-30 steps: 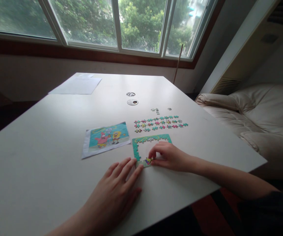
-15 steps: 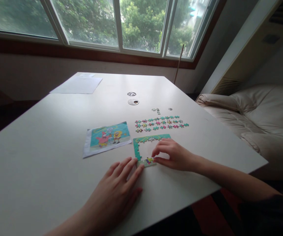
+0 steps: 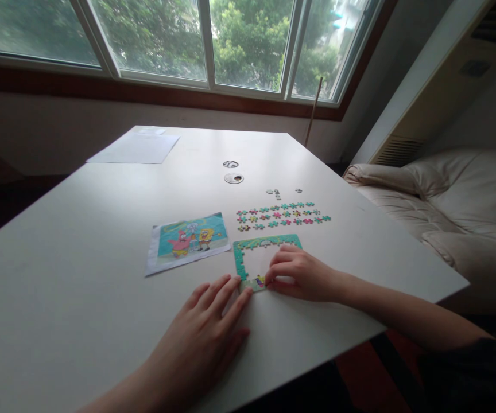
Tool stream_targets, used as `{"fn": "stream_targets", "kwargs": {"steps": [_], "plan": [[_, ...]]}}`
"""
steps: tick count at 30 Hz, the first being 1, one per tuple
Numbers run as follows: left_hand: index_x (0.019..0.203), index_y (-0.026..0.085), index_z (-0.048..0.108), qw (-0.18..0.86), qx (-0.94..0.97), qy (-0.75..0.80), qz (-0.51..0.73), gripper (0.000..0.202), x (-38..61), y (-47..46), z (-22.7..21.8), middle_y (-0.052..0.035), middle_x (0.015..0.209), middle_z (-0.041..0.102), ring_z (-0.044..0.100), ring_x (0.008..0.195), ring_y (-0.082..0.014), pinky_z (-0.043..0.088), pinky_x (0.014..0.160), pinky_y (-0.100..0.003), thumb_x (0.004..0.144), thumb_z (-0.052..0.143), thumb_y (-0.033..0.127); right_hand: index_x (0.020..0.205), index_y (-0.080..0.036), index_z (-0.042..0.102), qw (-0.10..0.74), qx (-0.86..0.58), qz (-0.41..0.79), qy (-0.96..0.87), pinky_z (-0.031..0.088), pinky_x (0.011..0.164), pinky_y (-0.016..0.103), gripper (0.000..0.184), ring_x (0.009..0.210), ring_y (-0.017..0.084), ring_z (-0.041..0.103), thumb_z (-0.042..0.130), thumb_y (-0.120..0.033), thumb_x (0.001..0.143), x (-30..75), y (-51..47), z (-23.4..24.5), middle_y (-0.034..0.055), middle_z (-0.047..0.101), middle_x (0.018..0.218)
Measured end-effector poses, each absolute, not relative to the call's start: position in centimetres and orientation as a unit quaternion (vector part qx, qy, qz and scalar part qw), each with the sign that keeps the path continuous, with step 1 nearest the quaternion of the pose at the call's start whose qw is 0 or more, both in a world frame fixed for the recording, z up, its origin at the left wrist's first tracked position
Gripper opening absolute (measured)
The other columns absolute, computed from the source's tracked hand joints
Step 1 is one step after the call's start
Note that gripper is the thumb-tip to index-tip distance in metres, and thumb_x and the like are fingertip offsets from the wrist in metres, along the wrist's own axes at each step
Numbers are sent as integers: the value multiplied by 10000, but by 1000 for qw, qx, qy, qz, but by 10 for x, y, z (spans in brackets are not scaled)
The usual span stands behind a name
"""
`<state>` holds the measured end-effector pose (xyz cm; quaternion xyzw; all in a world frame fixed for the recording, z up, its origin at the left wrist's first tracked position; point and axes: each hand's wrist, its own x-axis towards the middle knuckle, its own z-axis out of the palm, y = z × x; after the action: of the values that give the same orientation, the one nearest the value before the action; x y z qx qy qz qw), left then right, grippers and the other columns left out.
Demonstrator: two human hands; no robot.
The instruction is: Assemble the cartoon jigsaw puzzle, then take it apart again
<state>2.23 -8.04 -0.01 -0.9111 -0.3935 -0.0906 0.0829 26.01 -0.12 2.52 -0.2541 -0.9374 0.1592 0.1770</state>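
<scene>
A partly built jigsaw frame point(image 3: 248, 248) with a teal border lies on the white table point(image 3: 80, 229) in front of me. My right hand point(image 3: 303, 274) rests over its lower right part, fingertips pinched on a colourful puzzle piece point(image 3: 260, 281) at the bottom edge. My left hand point(image 3: 200, 338) lies flat and open on the table, its fingertips touching the frame's lower left corner. Several loose pieces point(image 3: 282, 215) are laid out in rows just beyond the frame. A cartoon reference picture point(image 3: 190, 241) lies to the left of the frame.
A white sheet of paper point(image 3: 136, 149) lies at the far left of the table. Two round cable grommets point(image 3: 233, 178) sit mid-table, with a few grey pieces point(image 3: 276, 192) to their right. A cream sofa point(image 3: 458, 195) stands past the right edge. Windows run along the far wall.
My right hand's fingers have closed down again onto the piece at the frame's bottom edge after lifting slightly. My left hand has stayed put.
</scene>
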Motion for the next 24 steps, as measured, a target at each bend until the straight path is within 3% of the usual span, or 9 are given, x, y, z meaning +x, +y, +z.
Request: {"fn": "stream_targets", "kwargs": {"steps": [5,9,14,24], "plan": [[1322,214,438,82,-912,-393,-86,437,23,-80,-1,-102,1325,517,478,1189,-283,400,930,-421,902,462,330,1032,-197,642,126,-261,210,-934,442,869,323,235,940,184,553,580,-330,849,279,8,45,78,630,989],[1329,222,429,82,-909,-398,-95,438,22,-81,-2,-96,1321,518,472,1191,-278,393,933,-414,903,456,319,1244,-211,528,80,-329,199,-920,394,974,405,551,1142,251,476,666,-430,757,309,21,53,123,520,1229],[1305,211,453,86,-910,-393,-98,422,23,-82,1,-97,1288,542,484,1169,-273,394,929,-399,898,464,320,1355,-204,425,29,-380,197,-903,316,1053,433,802,1268,298,362,682,-553,680,332,31,50,133,429,1351],[1287,219,470,92,-911,-389,-105,396,25,-81,2,-86,1243,566,504,1132,-268,399,910,-388,903,454,311,1359,-213,425,2,-380,239,-894,287,1069,428,821,1275,296,340,656,-601,674,333,34,50,117,415,1362]]}}
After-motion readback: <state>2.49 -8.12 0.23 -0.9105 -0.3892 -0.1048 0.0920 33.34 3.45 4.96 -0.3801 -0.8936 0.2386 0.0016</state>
